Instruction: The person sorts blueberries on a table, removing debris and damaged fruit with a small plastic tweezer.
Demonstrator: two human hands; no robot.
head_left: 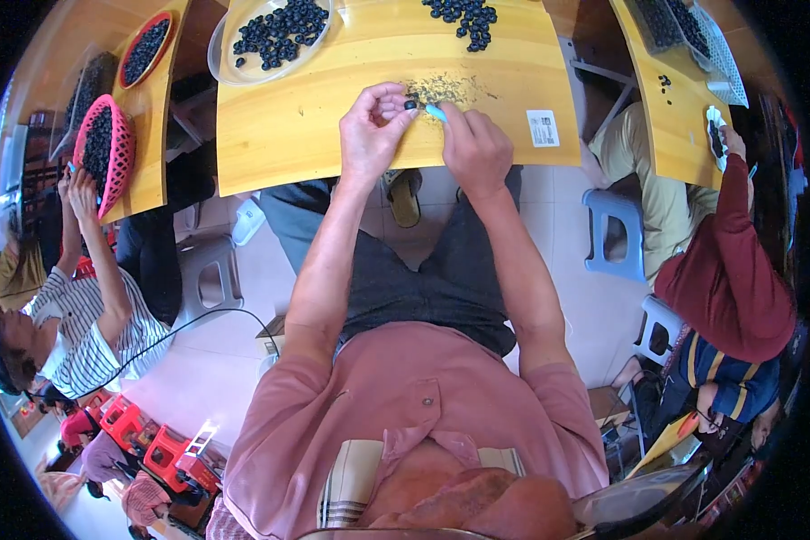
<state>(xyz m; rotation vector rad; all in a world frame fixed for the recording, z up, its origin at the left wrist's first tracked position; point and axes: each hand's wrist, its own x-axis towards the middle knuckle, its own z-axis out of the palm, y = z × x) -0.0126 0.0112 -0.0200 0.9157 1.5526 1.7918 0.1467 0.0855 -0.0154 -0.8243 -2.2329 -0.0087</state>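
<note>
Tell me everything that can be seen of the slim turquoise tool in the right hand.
The slim turquoise tool shows only as a short, smooth length with a rounded look, apparently plastic. The right hand grips it and hides the rest. The visible part slants up and leftward, toward the small round black piece pinched in the left hand. It is over the yellow wooden table, near scattered dark crumbs. Its tip is too small to make out.

the head camera (a fisheye) looks down.
</note>
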